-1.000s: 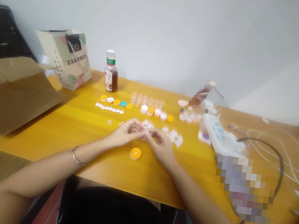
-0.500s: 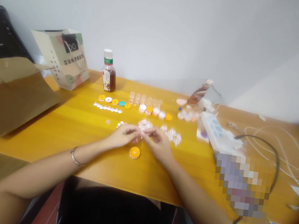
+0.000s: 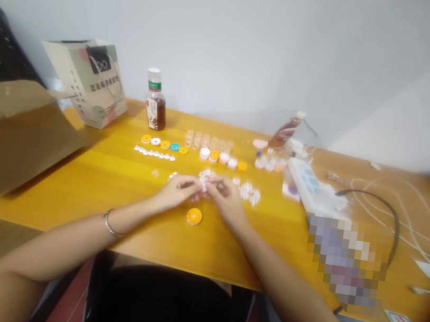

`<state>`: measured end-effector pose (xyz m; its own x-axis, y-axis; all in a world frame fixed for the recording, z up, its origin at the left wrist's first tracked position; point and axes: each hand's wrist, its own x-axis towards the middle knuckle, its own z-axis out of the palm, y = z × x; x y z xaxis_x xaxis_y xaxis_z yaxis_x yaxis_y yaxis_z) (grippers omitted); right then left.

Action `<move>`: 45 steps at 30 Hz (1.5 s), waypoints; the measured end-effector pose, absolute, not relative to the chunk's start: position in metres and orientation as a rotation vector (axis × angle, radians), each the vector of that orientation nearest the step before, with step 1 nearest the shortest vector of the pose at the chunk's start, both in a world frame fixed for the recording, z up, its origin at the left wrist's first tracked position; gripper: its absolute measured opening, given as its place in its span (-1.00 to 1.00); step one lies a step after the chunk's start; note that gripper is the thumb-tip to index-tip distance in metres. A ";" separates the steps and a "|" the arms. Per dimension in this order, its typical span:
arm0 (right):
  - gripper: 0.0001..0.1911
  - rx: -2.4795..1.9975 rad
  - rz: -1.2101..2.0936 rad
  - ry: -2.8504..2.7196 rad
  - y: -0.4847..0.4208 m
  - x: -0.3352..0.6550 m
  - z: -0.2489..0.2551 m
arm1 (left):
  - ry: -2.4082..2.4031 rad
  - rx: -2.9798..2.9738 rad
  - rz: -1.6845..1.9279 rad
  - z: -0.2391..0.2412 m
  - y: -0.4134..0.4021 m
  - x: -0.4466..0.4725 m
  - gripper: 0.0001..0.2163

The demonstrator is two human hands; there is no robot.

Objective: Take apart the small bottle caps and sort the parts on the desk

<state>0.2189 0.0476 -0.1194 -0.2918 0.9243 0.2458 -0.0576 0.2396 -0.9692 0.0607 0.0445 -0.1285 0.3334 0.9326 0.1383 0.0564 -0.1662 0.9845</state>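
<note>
My left hand (image 3: 179, 190) and my right hand (image 3: 224, 197) meet above the middle of the table, fingertips pinched together. Between them is a small white piece (image 3: 204, 186), too blurred to name. Below the hands, an orange round cap (image 3: 194, 216) lies on the table. Just behind the fingers is a cluster of small white pieces (image 3: 207, 175), partly hidden by them. More small white pieces (image 3: 249, 192) lie right of my right hand. A few white bits (image 3: 173, 175) show beside my left hand.
Rows of coloured caps (image 3: 165, 144), white discs (image 3: 154, 153) and clear small cups (image 3: 205, 141) stand farther back. Behind are a brown-drink bottle (image 3: 156, 102), a tilted bottle (image 3: 288, 131) and a paper bag (image 3: 101, 86). An open cardboard box (image 3: 18, 138) is left; a power strip (image 3: 305, 187) with cables is right.
The white piece between my fingertips shows more plainly now. Both hands stay at nearly the same place, and the view has shifted slightly.
</note>
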 end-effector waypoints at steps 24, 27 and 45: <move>-0.75 -0.807 0.938 -1.775 0.051 0.228 -0.128 | 0.741 1.099 1.009 -0.135 0.048 0.058 -0.84; -0.83 -0.842 0.892 -1.752 0.052 0.229 -0.128 | 0.743 1.149 1.047 -0.135 0.046 0.060 -0.83; -0.88 -1.113 0.651 -1.845 0.101 0.237 -0.152 | 0.885 0.945 1.114 -0.131 0.055 0.056 -0.85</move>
